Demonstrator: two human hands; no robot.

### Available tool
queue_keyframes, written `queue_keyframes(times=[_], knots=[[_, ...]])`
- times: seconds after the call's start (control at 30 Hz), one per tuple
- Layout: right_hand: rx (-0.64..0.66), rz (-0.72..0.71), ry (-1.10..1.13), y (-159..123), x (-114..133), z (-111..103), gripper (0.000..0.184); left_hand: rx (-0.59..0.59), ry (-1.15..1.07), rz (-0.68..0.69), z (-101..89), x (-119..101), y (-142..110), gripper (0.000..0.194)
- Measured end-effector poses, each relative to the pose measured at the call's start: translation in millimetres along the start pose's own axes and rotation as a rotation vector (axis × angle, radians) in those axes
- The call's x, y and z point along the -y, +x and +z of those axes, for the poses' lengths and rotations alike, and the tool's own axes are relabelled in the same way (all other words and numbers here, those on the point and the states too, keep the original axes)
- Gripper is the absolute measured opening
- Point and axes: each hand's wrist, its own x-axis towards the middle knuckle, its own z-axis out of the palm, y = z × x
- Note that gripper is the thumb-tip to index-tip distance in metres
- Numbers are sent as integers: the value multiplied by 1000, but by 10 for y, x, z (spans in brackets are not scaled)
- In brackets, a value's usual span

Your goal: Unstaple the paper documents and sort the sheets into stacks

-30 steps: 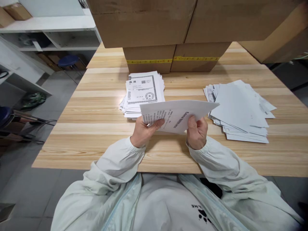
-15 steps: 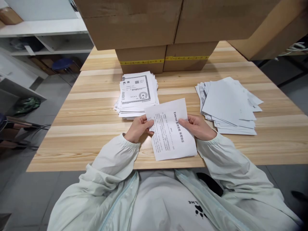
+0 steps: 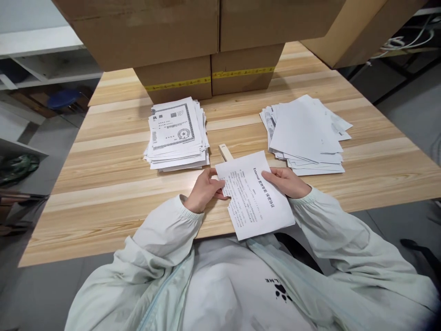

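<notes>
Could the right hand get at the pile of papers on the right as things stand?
Probably yes: the right hand is near the right pile, with nothing standing between. Its fingers grip the printed sheet, though, so it would likely need freeing first.

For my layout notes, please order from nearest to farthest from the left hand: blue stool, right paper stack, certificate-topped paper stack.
1. Certificate-topped paper stack: just ahead of left hand.
2. Right paper stack: right side.
3. Blue stool: far left background.

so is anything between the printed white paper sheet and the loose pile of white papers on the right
Only the right hand, its thumb on the sheet near the edge facing the pile; otherwise just bare wooden table shows between them.
</notes>
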Motion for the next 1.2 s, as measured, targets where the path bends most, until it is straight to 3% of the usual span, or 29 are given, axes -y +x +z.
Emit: queue_keyframes(times=[0.2,0.43,0.67,0.73,0.8,0.9,0.97,1.03,1.1,1.2], knots=[[37,80,-19,-77,14,-77,22,-104,-168,17,114,131,-223,35],[70,137,3,-91,-33,-185,21,85,-230,-99,266,294,-451,23],[-34,72,-44,26,-22,-225,25,186,-308,-148,293,228,-310,21],[-67,0,-171,52,-2,-224,28,196,-328,-184,282,189,-248,21],[-133,-135,-464,38,45,-227,32,187,-339,-218,267,163,-203,21],[-428,-390,-998,-33,218,-252,33,177,-346,-235,247,153,-178,22],[-516,-580,-1166,-36,417,-266,36,180,-342,-239,240,156,-181,23],[-325,-803,-1190,67,651,-256,39,182,-338,-244,236,158,-186,22],[-2,-989,-1163,294,853,-205,39,181,-338,-251,235,159,-189,21],[351,-1089,-1136,759,979,-60,53,189,-347,-256,225,164,-186,23]])
